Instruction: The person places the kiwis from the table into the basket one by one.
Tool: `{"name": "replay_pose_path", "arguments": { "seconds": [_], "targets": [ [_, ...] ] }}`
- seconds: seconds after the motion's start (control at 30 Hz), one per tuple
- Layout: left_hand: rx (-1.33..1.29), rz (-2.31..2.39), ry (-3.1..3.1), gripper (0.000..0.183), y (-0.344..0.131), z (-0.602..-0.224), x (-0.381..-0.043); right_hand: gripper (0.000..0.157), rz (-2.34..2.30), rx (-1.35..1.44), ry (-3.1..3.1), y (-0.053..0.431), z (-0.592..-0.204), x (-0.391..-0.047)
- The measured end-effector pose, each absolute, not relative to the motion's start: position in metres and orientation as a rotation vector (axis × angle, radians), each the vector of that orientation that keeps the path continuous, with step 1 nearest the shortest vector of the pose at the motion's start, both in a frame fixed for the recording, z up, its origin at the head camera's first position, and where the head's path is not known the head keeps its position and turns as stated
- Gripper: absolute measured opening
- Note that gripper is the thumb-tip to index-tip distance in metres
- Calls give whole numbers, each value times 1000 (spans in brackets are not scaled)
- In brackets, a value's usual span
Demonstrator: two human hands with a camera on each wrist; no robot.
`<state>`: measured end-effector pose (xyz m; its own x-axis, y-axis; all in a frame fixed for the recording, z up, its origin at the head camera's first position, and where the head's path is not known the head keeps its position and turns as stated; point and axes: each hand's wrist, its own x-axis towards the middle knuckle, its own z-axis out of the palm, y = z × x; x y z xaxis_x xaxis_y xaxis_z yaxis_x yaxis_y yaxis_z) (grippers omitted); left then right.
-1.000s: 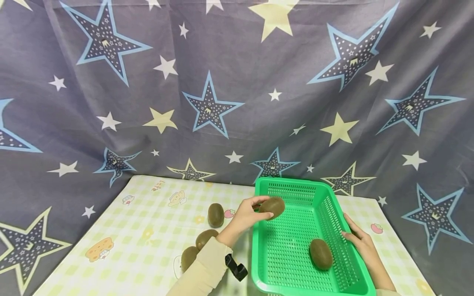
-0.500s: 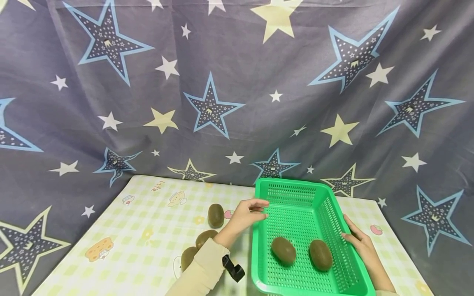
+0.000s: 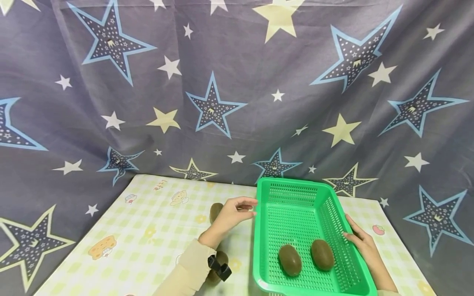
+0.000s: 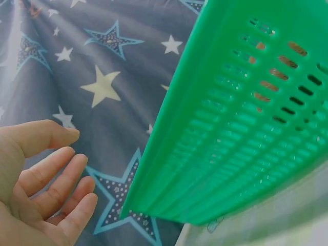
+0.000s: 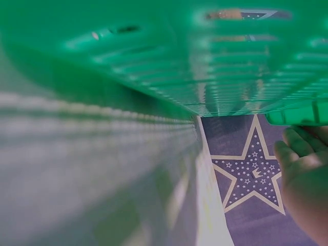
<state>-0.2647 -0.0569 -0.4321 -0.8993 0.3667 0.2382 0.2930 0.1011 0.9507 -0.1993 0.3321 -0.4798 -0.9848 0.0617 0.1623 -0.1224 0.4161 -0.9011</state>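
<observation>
Two brown kiwis, one point(image 3: 290, 260) on the left and one point(image 3: 322, 255) on the right, lie side by side inside the green plastic basket point(image 3: 261, 246). My left hand point(image 3: 234, 211) hovers just left of the basket's rim, holding nothing; its fingers are loosely bent and spread from the thumb in the left wrist view. On the right side, my right hand point(image 3: 364, 242) grips the basket's rim, thumb over the edge and fingers outside. Another kiwi point(image 3: 216, 211) sits on the table behind the left hand. Below the left wrist, one kiwi point(image 3: 222, 257) and another are partly hidden.
A light green checked cloth point(image 3: 148, 246) with cartoon prints covers the table. Behind it hangs a grey curtain point(image 3: 240, 61) with stars. A black strap mount point(image 3: 219, 268) sticks out from the left sleeve.
My left hand let a kiwi go into the basket, then drew back left past the rim. That kiwi rolled nearer the front. The right hand stays on the basket.
</observation>
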Motion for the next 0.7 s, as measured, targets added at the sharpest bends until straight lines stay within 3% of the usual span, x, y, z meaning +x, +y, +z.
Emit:
{"name": "replay_pose_path", "arguments": {
  "seconds": [0.7],
  "targets": [
    [499,1890,2380,34,-119,-448,-265,56,1651,69,-2467,333,-480,-199]
  ]
}}
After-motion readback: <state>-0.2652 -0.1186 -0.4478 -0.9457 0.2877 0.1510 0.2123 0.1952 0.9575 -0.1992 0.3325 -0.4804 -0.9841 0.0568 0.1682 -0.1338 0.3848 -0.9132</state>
